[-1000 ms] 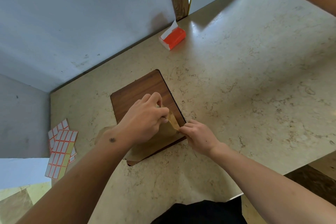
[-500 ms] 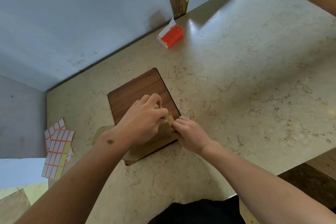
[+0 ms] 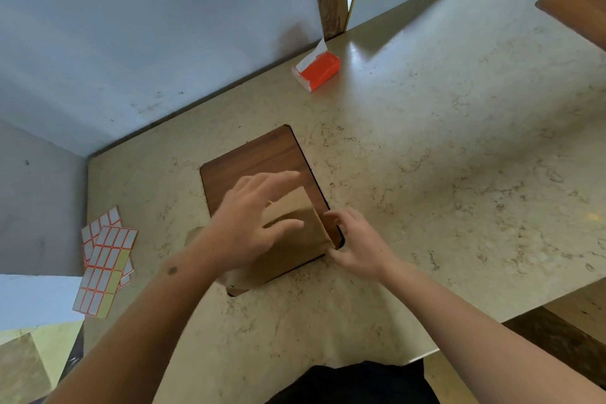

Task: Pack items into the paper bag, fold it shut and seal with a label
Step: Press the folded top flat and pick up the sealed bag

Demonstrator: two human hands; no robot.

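left hand (image 3: 249, 223) spread, blurred, over paper bag (image 3: 292, 239), right hand (image 3: 357, 243) seemingly pinching its edge, marble counter (image 3: 426, 157), grey wall (image 3: 131, 26)

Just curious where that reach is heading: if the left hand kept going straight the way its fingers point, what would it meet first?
Probably the bare far part of the wooden board beyond the paper bag; the left hand looks slightly raised, so depth is uncertain.

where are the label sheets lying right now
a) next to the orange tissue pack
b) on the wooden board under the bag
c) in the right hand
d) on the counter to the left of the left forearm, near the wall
d: the label sheets lie fanned on the counter beside the wall, left of the left hand, well away from the wooden board, the orange tissue pack and the right hand.
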